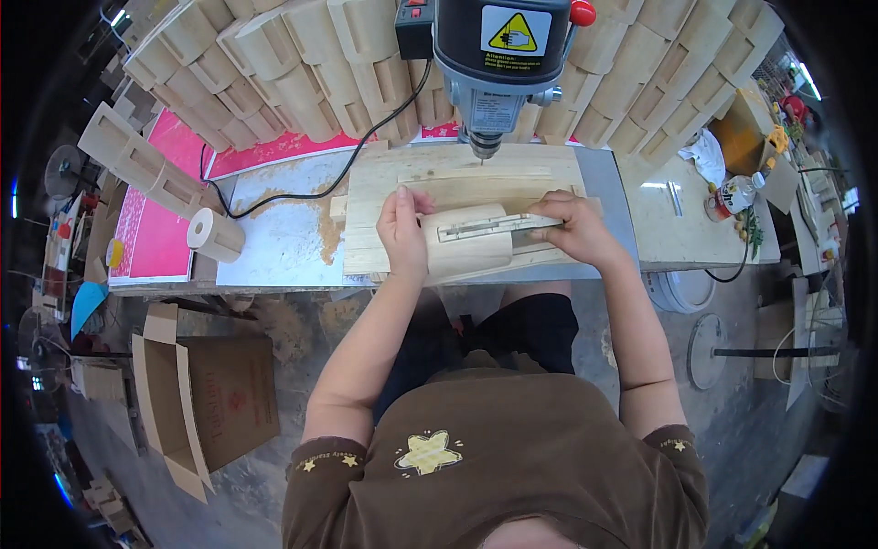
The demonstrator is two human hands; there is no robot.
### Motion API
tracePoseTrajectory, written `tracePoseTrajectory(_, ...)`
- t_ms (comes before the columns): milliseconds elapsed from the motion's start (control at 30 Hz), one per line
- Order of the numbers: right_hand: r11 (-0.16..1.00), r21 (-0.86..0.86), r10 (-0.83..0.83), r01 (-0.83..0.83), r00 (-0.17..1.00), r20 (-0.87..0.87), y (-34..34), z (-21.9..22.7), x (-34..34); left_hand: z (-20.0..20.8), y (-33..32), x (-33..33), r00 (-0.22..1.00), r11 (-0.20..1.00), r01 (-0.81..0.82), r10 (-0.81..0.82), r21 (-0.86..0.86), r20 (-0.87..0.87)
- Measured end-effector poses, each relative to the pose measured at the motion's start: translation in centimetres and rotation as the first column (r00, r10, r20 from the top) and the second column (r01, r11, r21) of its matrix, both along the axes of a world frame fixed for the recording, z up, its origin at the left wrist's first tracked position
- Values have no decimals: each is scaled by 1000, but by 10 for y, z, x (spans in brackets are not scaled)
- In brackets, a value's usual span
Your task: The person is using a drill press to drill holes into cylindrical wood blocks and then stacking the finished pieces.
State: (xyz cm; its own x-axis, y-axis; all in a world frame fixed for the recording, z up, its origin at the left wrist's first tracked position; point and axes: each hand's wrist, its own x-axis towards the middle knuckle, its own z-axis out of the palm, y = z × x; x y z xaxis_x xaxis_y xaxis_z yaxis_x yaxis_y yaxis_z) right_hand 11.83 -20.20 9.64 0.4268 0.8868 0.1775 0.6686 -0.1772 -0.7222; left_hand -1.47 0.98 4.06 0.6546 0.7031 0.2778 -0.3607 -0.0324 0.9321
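Note:
A pale wooden cylinder (468,254) lies on its side on a wooden board jig (375,169) below the drill. My left hand (403,229) is closed round its left end. Between the thumb and fingers of my right hand (576,227) is the right end of a flat, narrow wooden strip (494,227) with a dark slot-like line along it. That strip lies along the cylinder's upper side; whether it sits in a recess, I cannot tell. Just behind the cylinder, the bench drill (489,87) points its thin bit (482,159) down, apart from the wood.
Stacks of slotted wooden cylinders (357,55) line the back on both sides. One short cylinder (216,233) stands at the left beside a black cable (352,160). Sawdust dots the bench. A plastic bottle (734,195) is at right; an open cardboard box (219,398) stands on the floor.

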Motion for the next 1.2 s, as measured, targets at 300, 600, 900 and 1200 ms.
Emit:
tracePoseTrajectory(300, 987, 65, -156, 146, 968, 195, -23, -5, -11, 2, 17, 14, 981, 972, -190, 182, -136, -65)
tracePoseTrajectory(600, 985, 41, -171, 167, 977, 125, -35, 1, -13, 2, 48, 61, 704, 387, 691, -173, 610, -689)
tracePoseTrajectory(900, 982, 29, -189, 187, 979, 78, -38, 0, -13, 14, 42, 43, 748, -20, 646, 217, 763, -627)
tracePoseTrajectory(1200, 982, 48, -187, 183, 976, 111, -37, -2, -11, 34, 91, -49, 460, 426, 348, 699, 835, -549)
